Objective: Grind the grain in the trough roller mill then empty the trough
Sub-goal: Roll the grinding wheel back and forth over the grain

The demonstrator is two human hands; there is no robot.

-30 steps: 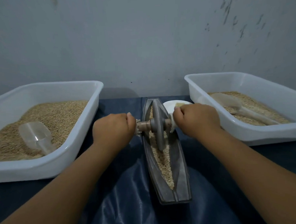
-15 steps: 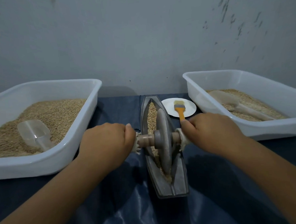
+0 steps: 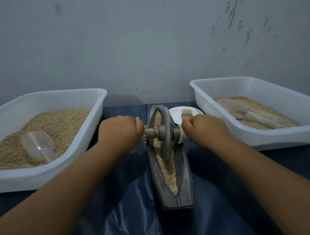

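Head view: both hands [image 3: 121, 130] [image 3: 203, 128] grip roller [image 3: 166, 132] between tubs [image 3: 91, 137] [image 3: 201, 98]

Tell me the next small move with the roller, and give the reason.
Probably roll the wheel back toward the near end of the trough. Both hands, left hand and right hand, grip the axle ends, and whole-looking grain lies there.
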